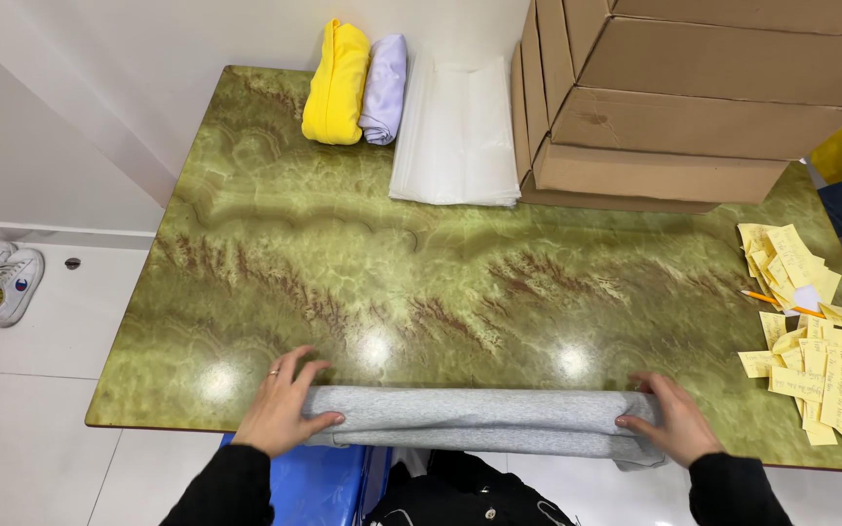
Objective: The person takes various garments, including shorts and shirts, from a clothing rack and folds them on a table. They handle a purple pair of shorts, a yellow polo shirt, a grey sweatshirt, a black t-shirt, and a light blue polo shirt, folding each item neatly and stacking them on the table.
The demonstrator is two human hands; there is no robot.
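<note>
Grey soft cloth (479,417), folded long and thin, lying along the near edge of the green marble-look table (363,253). Left hand (280,404) pinching one end, thumb underneath and fingers curled over the top. Right hand (672,421) gripping the other end, fingers bent around the fold (maybe tucked under it, hard to see). Farther back, a yellow roll (336,83) touching a pale purple roll (383,88), beside clear plastic bags (455,131) and cardboard boxes (674,97). Yellow paper slips (816,360) near the right hand.
</note>
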